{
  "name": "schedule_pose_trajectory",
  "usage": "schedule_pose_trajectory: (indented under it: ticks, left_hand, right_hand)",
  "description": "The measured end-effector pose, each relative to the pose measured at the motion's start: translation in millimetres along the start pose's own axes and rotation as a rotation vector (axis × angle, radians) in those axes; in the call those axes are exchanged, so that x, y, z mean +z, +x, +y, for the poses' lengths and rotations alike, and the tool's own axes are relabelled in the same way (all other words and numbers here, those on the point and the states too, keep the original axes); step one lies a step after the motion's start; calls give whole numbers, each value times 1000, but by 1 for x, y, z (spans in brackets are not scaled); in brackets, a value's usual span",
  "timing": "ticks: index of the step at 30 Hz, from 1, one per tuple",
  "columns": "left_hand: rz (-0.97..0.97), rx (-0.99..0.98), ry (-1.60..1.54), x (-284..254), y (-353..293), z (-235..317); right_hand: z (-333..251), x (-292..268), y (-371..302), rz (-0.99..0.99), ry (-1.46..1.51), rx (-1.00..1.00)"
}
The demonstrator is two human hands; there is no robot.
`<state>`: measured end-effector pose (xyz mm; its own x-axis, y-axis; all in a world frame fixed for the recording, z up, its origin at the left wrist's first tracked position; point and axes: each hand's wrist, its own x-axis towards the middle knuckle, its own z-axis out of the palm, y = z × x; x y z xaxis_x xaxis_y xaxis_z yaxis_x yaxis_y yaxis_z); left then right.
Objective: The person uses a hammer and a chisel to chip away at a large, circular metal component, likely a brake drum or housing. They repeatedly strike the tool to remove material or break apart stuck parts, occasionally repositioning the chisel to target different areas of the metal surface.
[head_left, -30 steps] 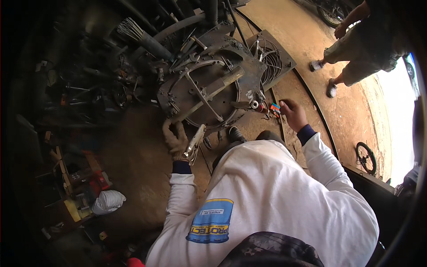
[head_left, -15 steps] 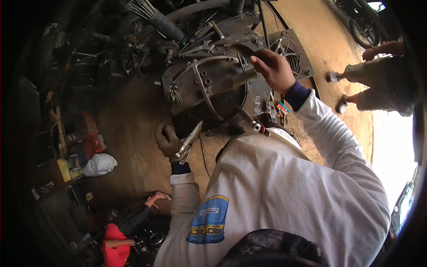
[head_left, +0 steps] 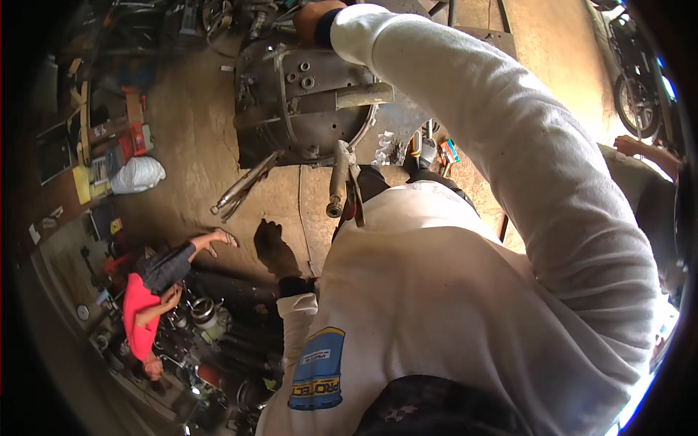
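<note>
Dark metal worktable (head_left: 323,129) on brown floor (head_left: 196,138)

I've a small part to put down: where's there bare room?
The dark steel table shows bare plate between the straight metal bar and two metal locking pliers. The brown floor is bare between the white bulging sack and the left pliers. It is crowded where three round metal nuts lie beside a curved steel bar.

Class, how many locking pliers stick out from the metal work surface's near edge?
2: the left pliers, slanting toward the picture's lower left, and the right pliers, pointing down. The right arm may hide others.
</note>
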<state>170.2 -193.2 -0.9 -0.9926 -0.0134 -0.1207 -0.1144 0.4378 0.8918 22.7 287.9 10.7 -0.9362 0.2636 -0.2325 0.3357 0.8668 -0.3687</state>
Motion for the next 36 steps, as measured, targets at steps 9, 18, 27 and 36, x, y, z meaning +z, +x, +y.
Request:
schedule_pose_trajectory:
  ticks: [9,18,27,36]
  left_hand:
    - [-118,26,273,42,-38,33]
    - [-189,700,470,86,-28,95]
    - [-55,877,557,147,-19,143]
    - [-300,584,337,169,11,142]
  right_hand:
    - [38,15,98,-110,-315,-736]
    - [34,-104,-211,584,468,-268]
    - [29,8,-375,275,1148,-70]
    - [23,50,-387,84,1095,136]
